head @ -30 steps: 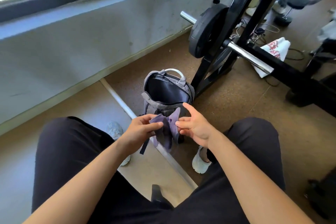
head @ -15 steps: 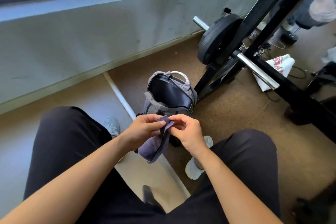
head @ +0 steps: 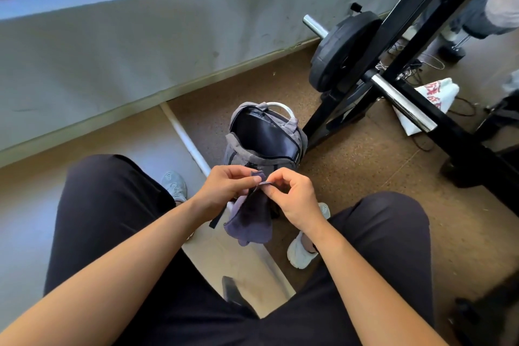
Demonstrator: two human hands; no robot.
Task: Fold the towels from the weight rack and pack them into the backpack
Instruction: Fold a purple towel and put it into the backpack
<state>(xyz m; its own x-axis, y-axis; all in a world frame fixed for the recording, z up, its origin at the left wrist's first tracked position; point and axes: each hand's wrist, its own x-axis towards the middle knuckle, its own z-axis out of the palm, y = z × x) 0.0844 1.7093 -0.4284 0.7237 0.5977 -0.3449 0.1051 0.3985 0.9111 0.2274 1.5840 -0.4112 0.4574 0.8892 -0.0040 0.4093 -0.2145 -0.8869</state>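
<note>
Purple towel pinched by left hand and right hand; shallow fingertip grip risks corners slipping, misaligning fold.

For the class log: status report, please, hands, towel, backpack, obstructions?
Left hand and right hand pinch purple towel top edge; rest hangs. Backpack open on floor, just beyond. Nothing blocks its mouth.

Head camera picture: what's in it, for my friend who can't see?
A seated person's left hand and right hand pinch the top edge of a purple towel near an open grey backpack on the floor, beside a black weight rack.
</note>
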